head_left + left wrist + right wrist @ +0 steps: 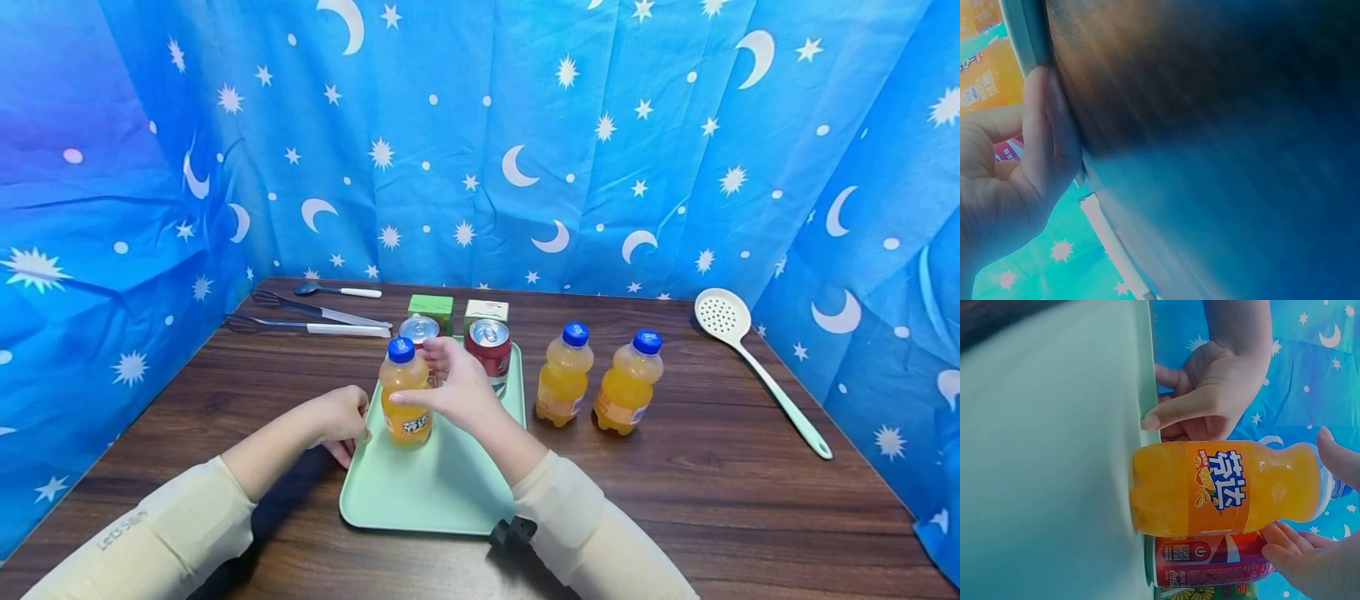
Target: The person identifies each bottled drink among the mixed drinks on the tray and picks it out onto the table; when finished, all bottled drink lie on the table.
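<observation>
An orange soda bottle [406,408] with a blue cap stands upright on the left part of a light green tray [427,500]. My right hand [461,387] is around its upper part, thumb [1337,459] beside the neck and straight fingers [1291,540] on the other side, overlapping a red cola can [1210,559]. With my left hand [341,421] I pinch the tray's left rim, thumb [1175,412] on top and other fingers outside. Two drink cans stand farther back on the tray: one red can [491,346] and one with a silver top [420,328], mostly hidden.
Behind the cans are a green box [431,310] and a pale-topped box [486,312]. Two more orange soda bottles [564,375] stand right of the tray. A skimmer [750,350] lies at far right. Utensils with white handles [348,330] lie at back left, before a blue curtain [450,167].
</observation>
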Demonstrator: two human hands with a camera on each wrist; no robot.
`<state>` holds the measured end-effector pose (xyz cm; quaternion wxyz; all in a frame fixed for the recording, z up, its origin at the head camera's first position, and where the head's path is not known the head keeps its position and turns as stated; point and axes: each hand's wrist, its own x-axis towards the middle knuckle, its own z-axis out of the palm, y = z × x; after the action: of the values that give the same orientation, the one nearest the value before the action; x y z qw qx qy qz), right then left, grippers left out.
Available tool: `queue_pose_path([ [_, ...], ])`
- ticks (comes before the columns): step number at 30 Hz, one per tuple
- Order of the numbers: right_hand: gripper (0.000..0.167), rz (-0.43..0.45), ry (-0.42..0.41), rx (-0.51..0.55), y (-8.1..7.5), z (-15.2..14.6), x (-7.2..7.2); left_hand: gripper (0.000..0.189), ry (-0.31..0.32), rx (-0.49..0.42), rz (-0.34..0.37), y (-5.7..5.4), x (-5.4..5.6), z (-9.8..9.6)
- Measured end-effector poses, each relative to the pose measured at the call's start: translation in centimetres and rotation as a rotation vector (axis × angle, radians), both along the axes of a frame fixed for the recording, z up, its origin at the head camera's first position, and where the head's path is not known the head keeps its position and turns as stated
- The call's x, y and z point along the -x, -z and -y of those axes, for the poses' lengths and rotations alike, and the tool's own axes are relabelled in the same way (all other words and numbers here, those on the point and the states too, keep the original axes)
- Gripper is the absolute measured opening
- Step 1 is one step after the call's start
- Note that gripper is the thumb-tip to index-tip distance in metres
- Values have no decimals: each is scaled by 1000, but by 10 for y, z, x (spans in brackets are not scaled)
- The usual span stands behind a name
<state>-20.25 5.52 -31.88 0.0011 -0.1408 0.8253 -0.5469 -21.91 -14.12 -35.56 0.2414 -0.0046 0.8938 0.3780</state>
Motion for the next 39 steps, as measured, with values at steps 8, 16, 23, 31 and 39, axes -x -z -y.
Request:
queue_pose_path([
  [8,72,-6,-15,-5,-2,2,2,19,5,-14,-6,-1,-1,0],
  [16,72,4,-38,-7,-2,3,4,19,9,-12,-2,0,0,1],
  [23,73,13,-65,-18,-1,4,5,18,9,-7,-3,-1,0,0],
  [31,76,5,-70,-61,0,6,6,18,10,-2,-2,-1,0,0],
  [39,72,-3,-66,-76,1,7,8,18,12,-1,-6,-2,-1,0],
])
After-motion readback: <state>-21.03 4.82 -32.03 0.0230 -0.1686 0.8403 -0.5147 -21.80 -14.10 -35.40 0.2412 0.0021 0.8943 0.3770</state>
